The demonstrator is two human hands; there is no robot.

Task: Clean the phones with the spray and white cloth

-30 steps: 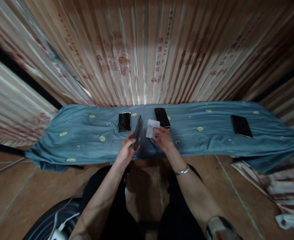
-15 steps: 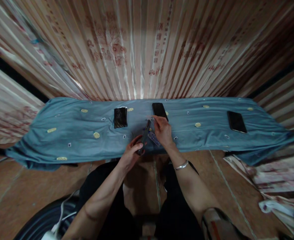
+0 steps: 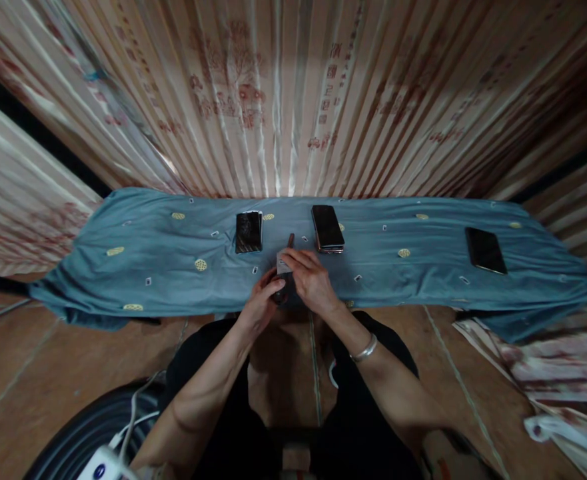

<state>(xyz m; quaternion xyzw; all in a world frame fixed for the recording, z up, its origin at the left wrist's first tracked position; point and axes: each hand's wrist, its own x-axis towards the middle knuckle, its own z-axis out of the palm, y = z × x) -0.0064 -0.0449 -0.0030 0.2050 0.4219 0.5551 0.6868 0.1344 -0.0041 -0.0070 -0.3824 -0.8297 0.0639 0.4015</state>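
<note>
My left hand (image 3: 262, 298) is closed around a dark phone (image 3: 290, 240) held nearly edge-on at the table's near side. Much of that phone is hidden behind my fingers. My right hand (image 3: 314, 280) pinches a small pale, thin sheet (image 3: 283, 265) against it; whether this is a wipe or a film I cannot tell. Beyond my hands, one dark phone (image 3: 328, 225) lies on top of another on the cloth. To the left rests a second dark phone (image 3: 248, 232) with a light edge showing beneath it.
A blue patterned cloth (image 3: 173, 253) covers the narrow table. Far to the right lies another dark phone (image 3: 486, 250). Pleated printed curtains (image 3: 293, 100) stand behind the table. On the floor at lower left are a black round ribbed object (image 3: 73, 433) and a white power strip (image 3: 104, 463).
My right hand has moved left and nearer, bringing the pale sheet onto the phone. The purple-printed clear piece seen below it is no longer visible. The view has shifted slightly.
</note>
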